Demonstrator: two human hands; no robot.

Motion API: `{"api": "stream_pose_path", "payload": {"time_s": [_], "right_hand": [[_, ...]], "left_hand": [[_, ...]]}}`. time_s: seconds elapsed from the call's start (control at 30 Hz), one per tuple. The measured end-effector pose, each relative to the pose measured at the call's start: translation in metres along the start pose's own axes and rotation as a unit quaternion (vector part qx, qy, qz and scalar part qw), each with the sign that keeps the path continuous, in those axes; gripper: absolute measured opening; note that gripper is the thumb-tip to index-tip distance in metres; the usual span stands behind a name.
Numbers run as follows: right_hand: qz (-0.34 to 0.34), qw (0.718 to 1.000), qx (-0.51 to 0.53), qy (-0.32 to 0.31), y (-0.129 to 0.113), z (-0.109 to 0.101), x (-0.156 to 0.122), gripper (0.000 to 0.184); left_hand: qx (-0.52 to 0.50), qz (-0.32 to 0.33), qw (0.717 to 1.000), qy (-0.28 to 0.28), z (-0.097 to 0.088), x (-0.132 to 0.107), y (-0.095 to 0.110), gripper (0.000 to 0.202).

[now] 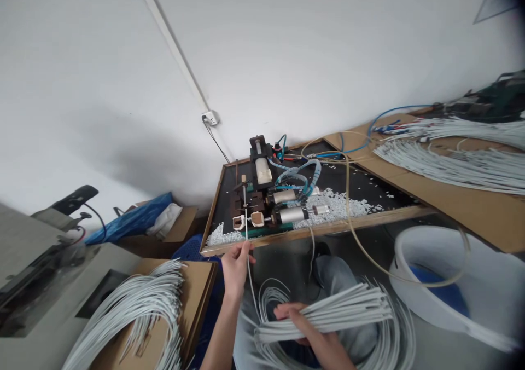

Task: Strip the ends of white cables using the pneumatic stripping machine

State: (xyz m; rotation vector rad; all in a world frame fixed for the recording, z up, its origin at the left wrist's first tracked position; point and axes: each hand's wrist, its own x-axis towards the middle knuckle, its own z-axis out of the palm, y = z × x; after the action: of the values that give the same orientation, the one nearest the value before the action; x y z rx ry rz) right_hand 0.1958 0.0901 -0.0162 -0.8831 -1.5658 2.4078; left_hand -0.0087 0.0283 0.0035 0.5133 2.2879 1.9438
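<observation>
Feeding step: left hand point(237, 269) pinches 1 cable point(246, 233) into the stripping machine point(266, 195); right hand point(305, 329) clutches the cable bundle point(340, 310). Next needs straight alignment, I'd say.

A white tub point(447, 282) sits at right — a blue bag point(131, 219) (crumpled) and wall socket point(210, 118) further left.

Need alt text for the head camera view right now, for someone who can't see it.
The left hand pinches one white cable, its end fed into a small pneumatic machine on a black tray. The right hand grips a bundle of white cables over the lap. More cables lie on a cardboard box at left.
</observation>
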Motion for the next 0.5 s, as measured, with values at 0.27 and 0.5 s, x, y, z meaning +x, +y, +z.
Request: {"api": "stream_pose_path", "payload": {"time_s": [0.27, 0.5], "right_hand": [[-0.012, 1.000, 0.010, 0.004, -0.003, 0.000, -0.001, 0.045], [-0.012, 1.000, 0.004, -0.007, 0.003, -0.002, 0.002, 0.044]], "left_hand": [[0.007, -0.011, 1.000, 0.026, 0.007, 0.009, -0.009, 0.038], [-0.007, -0.028, 0.999, 0.023, 0.005, 0.010, -0.012, 0.040]]}}
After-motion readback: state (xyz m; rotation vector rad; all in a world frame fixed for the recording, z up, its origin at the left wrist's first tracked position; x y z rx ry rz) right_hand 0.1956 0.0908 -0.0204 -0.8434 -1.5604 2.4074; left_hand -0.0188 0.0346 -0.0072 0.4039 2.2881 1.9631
